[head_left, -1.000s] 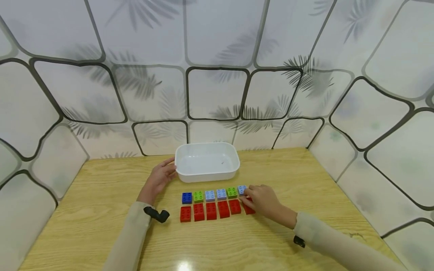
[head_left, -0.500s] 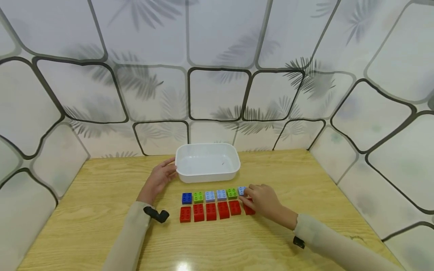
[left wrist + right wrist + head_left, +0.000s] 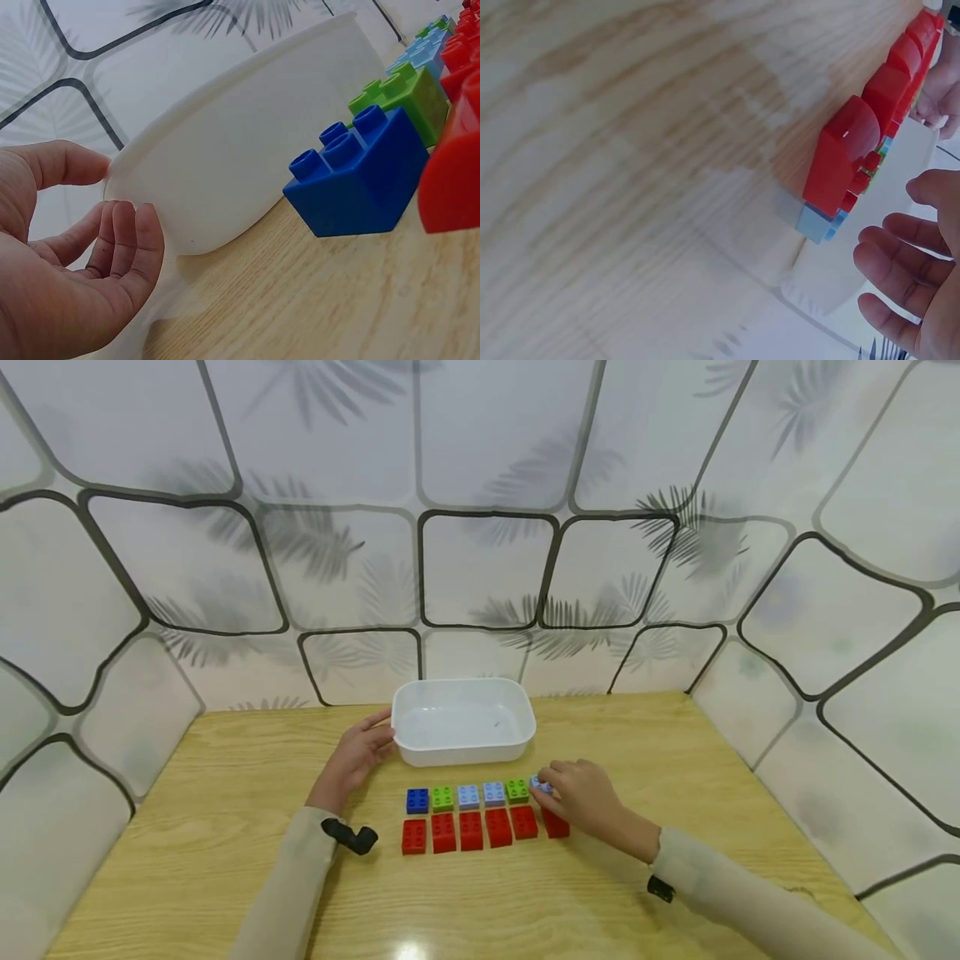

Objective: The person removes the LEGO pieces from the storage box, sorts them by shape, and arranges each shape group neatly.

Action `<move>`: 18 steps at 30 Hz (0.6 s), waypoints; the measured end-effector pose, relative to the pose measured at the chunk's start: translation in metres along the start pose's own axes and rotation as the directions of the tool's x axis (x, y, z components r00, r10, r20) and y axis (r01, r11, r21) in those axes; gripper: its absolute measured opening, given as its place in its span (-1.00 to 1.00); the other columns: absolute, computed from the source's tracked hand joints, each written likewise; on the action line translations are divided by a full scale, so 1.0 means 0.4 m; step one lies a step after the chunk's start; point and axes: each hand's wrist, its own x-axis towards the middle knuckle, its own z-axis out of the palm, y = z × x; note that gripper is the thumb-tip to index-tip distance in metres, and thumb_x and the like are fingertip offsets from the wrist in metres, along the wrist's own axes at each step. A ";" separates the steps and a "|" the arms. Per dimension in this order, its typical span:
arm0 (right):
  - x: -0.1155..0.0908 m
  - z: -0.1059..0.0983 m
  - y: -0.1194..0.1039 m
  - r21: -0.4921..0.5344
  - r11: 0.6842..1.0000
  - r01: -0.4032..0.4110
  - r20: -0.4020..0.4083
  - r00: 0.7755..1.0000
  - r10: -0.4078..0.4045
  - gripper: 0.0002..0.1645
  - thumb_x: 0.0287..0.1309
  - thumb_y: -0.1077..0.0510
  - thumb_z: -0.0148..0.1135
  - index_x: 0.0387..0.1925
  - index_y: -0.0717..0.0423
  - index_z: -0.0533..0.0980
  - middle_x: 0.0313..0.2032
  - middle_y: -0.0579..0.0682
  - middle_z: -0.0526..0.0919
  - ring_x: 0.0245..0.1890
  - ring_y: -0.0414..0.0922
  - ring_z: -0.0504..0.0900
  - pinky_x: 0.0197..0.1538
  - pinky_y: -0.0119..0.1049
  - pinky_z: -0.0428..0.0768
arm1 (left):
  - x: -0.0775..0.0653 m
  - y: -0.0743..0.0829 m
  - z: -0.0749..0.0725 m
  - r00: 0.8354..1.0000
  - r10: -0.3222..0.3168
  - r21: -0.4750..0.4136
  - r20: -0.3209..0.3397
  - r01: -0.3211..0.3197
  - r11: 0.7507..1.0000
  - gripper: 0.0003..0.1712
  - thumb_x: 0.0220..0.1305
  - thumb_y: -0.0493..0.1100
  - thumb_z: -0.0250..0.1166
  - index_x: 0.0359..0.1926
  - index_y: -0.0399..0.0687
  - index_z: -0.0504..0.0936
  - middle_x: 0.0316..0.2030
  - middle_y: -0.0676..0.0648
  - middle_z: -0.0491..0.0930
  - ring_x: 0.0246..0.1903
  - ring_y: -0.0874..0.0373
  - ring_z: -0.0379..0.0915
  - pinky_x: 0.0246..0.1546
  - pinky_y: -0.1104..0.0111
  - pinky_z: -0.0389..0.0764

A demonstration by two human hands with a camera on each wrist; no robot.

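Note:
My left hand [image 3: 358, 753] is at the left end of the white tray [image 3: 461, 755], gripping it with bent fingers and thumb, as the left wrist view shows up close. My right hand [image 3: 588, 797] hovers over the right end of two rows of toy building bricks, its fingers loosely bent. Below it are a light blue brick [image 3: 814, 223] and a red brick [image 3: 840, 161], with a gap between fingertips and bricks in the right wrist view. The back row also has a dark blue brick [image 3: 356, 176] at its left end and a green brick [image 3: 412, 101] beside it.
The front row is several red bricks [image 3: 470, 831] side by side on the wooden table [image 3: 480, 910]. More light blue bricks [image 3: 468, 796] and a second green brick [image 3: 517, 790] stand in the back row. A patterned wall [image 3: 480, 568] rises behind the tray.

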 end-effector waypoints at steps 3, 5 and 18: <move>0.004 -0.002 0.006 0.008 1.000 0.003 -0.019 1.000 -0.003 -0.78 0.05 -0.01 0.55 -0.48 -0.02 0.66 -0.57 -0.17 0.62 -0.68 -0.26 0.46 -0.57 -0.44 0.42 | 0.002 0.000 0.006 1.000 -0.006 0.005 -0.006 0.006 1.000 -0.30 0.50 -0.31 0.10 0.57 -0.23 0.12 -0.04 0.13 0.61 -0.17 0.37 0.58 -0.06 0.49 0.62; 0.006 -0.003 0.010 0.015 1.000 0.005 -0.029 1.000 -0.004 -0.78 0.04 -0.01 0.56 -0.47 -0.02 0.66 -0.57 -0.16 0.63 -0.67 -0.26 0.48 -0.57 -0.43 0.43 | 0.003 -0.001 0.010 1.000 -0.006 0.004 -0.013 0.006 1.000 -0.30 0.49 -0.31 0.11 0.57 -0.23 0.14 -0.05 0.14 0.61 -0.18 0.37 0.58 -0.05 0.48 0.62; 0.040 -0.014 0.023 0.048 0.999 -0.024 -0.106 0.994 0.029 -0.76 -0.06 0.06 0.61 -0.48 0.05 0.66 -0.60 -0.08 0.65 -0.66 -0.20 0.54 -0.58 -0.36 0.51 | 0.000 0.001 0.016 0.998 -0.024 0.028 -0.061 0.026 0.999 -0.32 0.51 -0.29 0.10 0.57 -0.15 0.16 0.14 -0.01 0.54 -0.08 0.31 0.54 -0.04 0.48 0.61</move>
